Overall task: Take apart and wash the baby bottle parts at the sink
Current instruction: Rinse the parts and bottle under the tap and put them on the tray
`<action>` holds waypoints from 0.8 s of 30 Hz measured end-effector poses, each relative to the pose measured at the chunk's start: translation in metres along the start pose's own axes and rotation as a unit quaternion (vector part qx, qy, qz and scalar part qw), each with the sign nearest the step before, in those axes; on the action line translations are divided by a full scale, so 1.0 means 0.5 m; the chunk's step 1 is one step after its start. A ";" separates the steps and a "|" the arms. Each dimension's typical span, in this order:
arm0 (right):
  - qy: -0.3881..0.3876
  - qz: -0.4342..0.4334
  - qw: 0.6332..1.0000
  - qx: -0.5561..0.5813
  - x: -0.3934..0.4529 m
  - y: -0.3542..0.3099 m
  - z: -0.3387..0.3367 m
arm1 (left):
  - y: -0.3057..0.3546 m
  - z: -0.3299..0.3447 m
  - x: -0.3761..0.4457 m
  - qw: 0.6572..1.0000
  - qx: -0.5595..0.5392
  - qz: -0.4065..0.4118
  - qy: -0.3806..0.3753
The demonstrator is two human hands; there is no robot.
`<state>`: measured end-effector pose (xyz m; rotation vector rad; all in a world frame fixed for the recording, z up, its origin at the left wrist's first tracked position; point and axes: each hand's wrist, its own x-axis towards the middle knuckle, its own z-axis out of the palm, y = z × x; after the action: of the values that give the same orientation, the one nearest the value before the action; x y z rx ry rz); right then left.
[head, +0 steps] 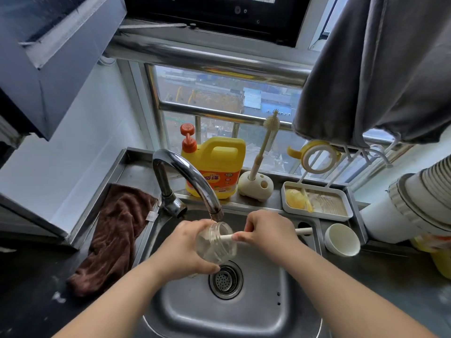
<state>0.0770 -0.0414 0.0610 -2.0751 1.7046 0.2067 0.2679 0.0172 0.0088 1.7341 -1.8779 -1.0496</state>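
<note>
pinching the white brush handle [229, 237] between curled fingers [240, 237], the right hand [268, 230] feeds it into the bottle's mouth, probably to scrub inside. left hand [185, 250] wraps round the clear baby bottle [216, 242], tilting it sideways under the faucet [192, 176], over the sink [256, 301] drain so runoff falls straight down. dish soap jug [214, 167] waits behind.

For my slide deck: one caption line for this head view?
Left hand grips clear glass bottle under chrome tap; right hand grips white brush handle pushed inside.
</note>
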 end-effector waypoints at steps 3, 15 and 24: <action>0.015 -0.001 1.000 -0.009 -0.002 0.011 -0.012 | -0.009 0.000 -0.001 1.000 -0.012 -0.016 0.012; 0.059 -0.064 0.996 -0.014 -0.012 -0.009 -0.008 | -0.009 0.002 -0.006 0.998 -0.028 -0.030 0.050; 0.256 -0.201 0.931 -0.168 -0.008 -0.016 0.019 | -0.023 -0.023 -0.006 0.999 -0.002 -0.035 0.039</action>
<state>0.0852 -0.0325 0.0562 -2.8779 1.5297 -0.2088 0.2843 0.0175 0.0086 1.8226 -1.7793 -0.9951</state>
